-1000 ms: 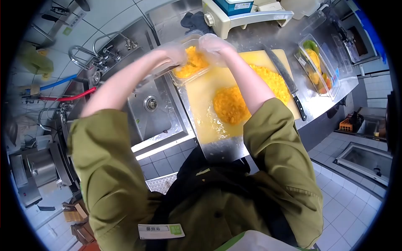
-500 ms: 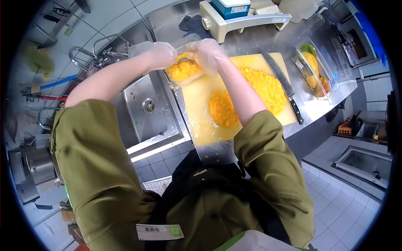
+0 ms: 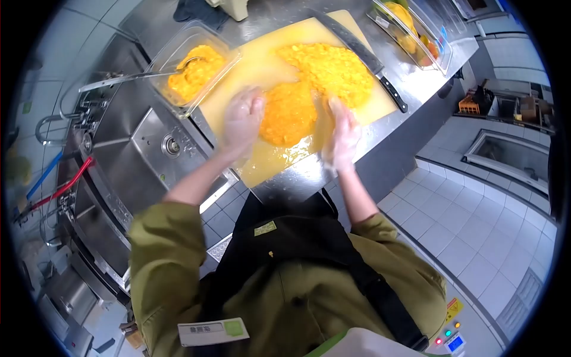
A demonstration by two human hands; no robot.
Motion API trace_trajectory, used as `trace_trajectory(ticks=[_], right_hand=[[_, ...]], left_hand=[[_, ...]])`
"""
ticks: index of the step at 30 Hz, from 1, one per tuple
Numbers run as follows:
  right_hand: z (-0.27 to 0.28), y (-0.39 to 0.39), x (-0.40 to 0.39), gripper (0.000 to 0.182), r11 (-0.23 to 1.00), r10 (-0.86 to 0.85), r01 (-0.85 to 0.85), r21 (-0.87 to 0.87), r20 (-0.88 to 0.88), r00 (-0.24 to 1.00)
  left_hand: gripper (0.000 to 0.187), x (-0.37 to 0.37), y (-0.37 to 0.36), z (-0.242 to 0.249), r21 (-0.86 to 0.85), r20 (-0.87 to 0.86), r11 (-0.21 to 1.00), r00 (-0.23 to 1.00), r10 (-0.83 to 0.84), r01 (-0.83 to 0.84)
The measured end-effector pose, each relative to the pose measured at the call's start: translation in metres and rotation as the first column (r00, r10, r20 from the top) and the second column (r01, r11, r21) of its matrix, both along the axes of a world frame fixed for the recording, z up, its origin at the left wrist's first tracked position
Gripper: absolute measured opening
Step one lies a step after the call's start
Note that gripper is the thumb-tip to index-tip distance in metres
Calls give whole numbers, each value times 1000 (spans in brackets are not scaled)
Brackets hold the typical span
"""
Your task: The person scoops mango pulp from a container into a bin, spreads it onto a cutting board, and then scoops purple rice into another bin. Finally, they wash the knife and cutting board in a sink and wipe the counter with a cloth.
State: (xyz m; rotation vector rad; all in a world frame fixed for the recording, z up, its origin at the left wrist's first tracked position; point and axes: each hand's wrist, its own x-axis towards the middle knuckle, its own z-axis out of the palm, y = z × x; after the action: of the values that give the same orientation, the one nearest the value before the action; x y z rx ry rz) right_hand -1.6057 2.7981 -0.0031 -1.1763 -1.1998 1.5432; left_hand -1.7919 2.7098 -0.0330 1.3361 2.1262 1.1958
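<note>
Two piles of chopped orange-yellow fruit lie on the yellow cutting board (image 3: 265,52). My left hand (image 3: 242,121), in a clear glove, is at the left edge of the nearer pile (image 3: 289,114), its fingers curled and blurred. On that pile's right side is my right hand (image 3: 343,134), also gloved, below the larger pile (image 3: 333,70); whether its fingers hold anything is unclear. A clear container (image 3: 156,66) at the board's upper left holds more fruit (image 3: 199,74) and a ladle (image 3: 132,77), its handle resting over the rim. A black-handled knife (image 3: 394,95) lies along the board's right side.
Left of the board is a steel sink (image 3: 148,140) with taps. A second clear container (image 3: 443,56) with whole fruit stands at the upper right of the steel counter (image 3: 286,189). A dark cloth (image 3: 201,13) lies behind the board.
Both hands have come down from the container to either side of the nearer pile. The ladle now leans out of the container to the left. The view has shifted.
</note>
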Motion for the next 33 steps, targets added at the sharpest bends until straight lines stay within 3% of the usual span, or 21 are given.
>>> trace_trajectory(ticks=[1, 3, 6, 9, 10, 13, 14, 15, 16, 18, 21, 22, 23, 24, 25, 27, 28, 29, 30, 32, 33], right_hand=[[-31, -13, 7, 36, 991, -134, 134, -12, -1, 991], [-46, -35, -1, 36, 923, -191, 3, 385, 452, 872], [-48, -28, -38, 35, 915, -227, -8, 402, 533, 815], [-40, -17, -60, 35, 963, -165, 78, 257, 337, 927], [-20, -12, -58, 41, 992, -33, 8, 125, 201, 979], [-37, -5, -57, 46, 971, 43, -141, 192, 442, 896], [-34, -4, -63, 47, 999, -17, 13, 34, 118, 993], [-30, -3, -70, 48, 981, -136, 103, -167, -202, 970], [-24, -1, -78, 49, 919, -297, 114, -378, -470, 831], [13, -4, -80, 45, 921, -305, 101, -377, -534, 788], [63, 2, -96, 43, 945, -193, -32, -326, -633, 750], [74, 4, -102, 43, 953, -137, -85, -292, -660, 738], [85, 4, -111, 43, 989, 10, 51, 137, -410, 912], [94, 4, -121, 42, 825, 7, 42, 564, -85, 996], [99, 4, -131, 41, 506, -145, -109, 856, 209, 967], [89, -1, -171, 36, 505, -173, -164, 847, 285, 943], [81, 0, -189, 34, 507, -187, -189, 841, 321, 928], [68, 6, -202, 33, 632, 12, -321, 706, 405, 914], [53, 11, -214, 31, 707, 220, -457, 540, 447, 867], [55, 10, -220, 33, 711, 447, -630, 312, 492, 747], [73, 10, -214, 36, 691, 469, -670, 270, 538, 701]], left_hand=[[31, 9, 4, -3, 53, 31, 997, 998, 51, -52], [37, 26, 13, -7, 95, 71, 987, 990, 123, -129], [52, 34, 30, -11, -33, 37, 990, 990, 136, -134], [58, 28, 51, -1, -267, 350, 962, 936, 41, 58], [59, 26, 57, 6, -199, 438, 974, 899, -14, 112], [62, 26, 63, 12, 7, 595, 987, 793, -131, 158], [63, 29, 60, 2, 65, 597, 990, 790, -138, 124], [64, 30, 59, -7, 126, 597, 988, 789, -147, 89], [62, 30, 61, -1, 122, 574, 990, 809, -127, 69], [57, 35, 60, 22, 112, 527, 993, 846, -79, 23], [52, 29, 55, 67, 268, 219, 963, 975, -33, -27], [50, 16, 56, 79, 355, 407, 930, 911, -58, -99], [49, 3, 62, 90, 428, 578, 885, 809, -111, -185], [47, -7, 65, 102, 480, 716, 832, 672, -188, -279], [45, -19, 61, 121, 436, 682, 859, 722, -120, -269], [42, -54, 42, 154, 339, 585, 905, 811, 12, -258], [41, -71, 32, 154, 301, 207, 946, 977, 58, -120], [40, -90, 24, 150, 202, -207, 979, 977, 55, -12], [39, -111, 17, 143, 63, -580, 997, 814, 0, 45], [36, -169, 6, 69, 103, 67, 994, 997, -33, 26], [35, -185, 5, 47, 122, 398, 993, 916, -57, 9]])
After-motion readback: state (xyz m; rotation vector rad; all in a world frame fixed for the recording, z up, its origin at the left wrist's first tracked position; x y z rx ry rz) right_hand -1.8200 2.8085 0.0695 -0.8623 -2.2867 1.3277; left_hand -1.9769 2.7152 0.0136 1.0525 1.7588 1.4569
